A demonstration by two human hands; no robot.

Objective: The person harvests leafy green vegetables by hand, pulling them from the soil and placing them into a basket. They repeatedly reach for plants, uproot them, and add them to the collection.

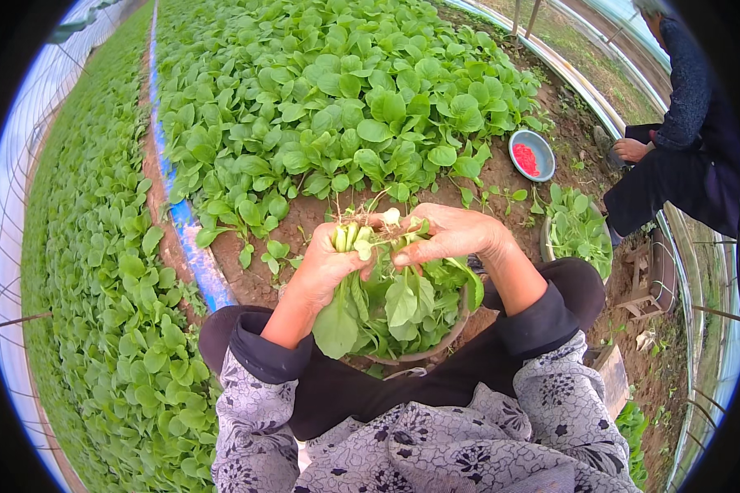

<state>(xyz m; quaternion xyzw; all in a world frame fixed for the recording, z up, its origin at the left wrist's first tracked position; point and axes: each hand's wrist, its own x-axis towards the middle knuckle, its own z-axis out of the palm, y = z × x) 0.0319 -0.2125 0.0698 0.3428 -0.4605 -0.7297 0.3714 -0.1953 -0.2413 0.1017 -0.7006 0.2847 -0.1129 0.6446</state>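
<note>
Leafy green plants with pale stems and thin roots (347,237) are gripped in my left hand (320,262), their broad leaves hanging down. Close beside it, my right hand (453,237) holds more leafy greens (408,299) by their stems, roots upward. The fingers of both hands nearly meet among the roots. Under the hands, between my knees, stands a round container (447,344) filled with picked greens. Its far side is hidden by the hands and leaves.
Dense beds of leafy greens (345,92) grow ahead and to the left, divided by a blue strip (188,228). Right are a bowl of red ties (532,155), a tub of greens (576,231), a small wooden stool (641,280) and a seated person (684,123).
</note>
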